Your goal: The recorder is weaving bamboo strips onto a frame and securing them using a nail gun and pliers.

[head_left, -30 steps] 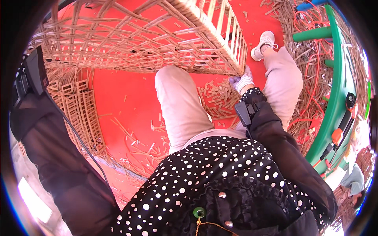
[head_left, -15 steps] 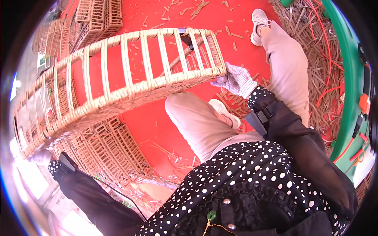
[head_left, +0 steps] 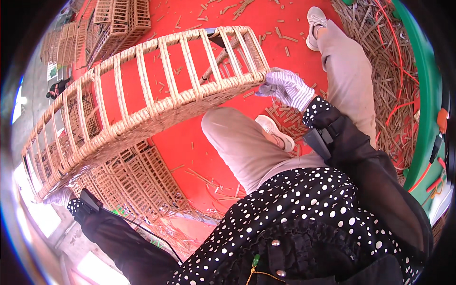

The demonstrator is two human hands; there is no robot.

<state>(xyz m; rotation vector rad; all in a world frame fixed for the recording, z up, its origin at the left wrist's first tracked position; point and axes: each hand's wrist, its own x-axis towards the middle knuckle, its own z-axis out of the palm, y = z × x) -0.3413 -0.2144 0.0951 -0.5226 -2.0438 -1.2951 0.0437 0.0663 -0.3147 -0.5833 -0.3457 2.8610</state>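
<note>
A long woven wicker basket with open slatted sides is lifted in front of me, tilted so that its left end hangs lower. My right hand, in a striped glove, grips the basket's right corner with thumb and fingers. At the far lower-left corner my left hand, gloved alike, is closed on the rim. Part of that hand is hidden behind the basket's end, and glare washes over it. A dark piece shows at the basket's upper right edge.
Stacked wicker baskets stand at the upper left and beneath the held one. Short brown strips heap on the right, and some lie over the red floor. A green curved edge with orange cords borders the right.
The basket has shifted slightly; its right end is a little higher in view and its left end farther right. Both hands keep hold and move with it.
</note>
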